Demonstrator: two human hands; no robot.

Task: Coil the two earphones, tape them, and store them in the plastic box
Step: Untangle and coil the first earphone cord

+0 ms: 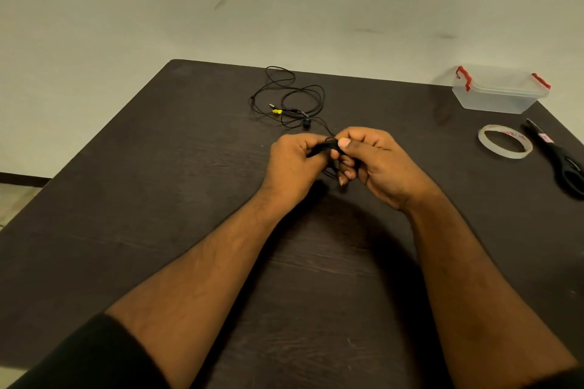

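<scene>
Left hand (292,161) and right hand (376,161) both gripping bunched black earphone (325,148); second earphone (289,98) loose on worktop (158,199).

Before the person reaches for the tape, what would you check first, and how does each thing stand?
1. Coiled earphone held by both hands: ok. The left hand and right hand each have a grip on the black bundle.
2. Coil finished and tight: cannot tell, the fingers hide most of it.
3. Tape roll within sight: ok, flat on the table to the right.
4. Scissors ready: ok, lying beside the roll.
5. Plastic box open: not ok, the lid looks on.
6. Second earphone coiled: not ok, it lies loose at the far edge.
</scene>
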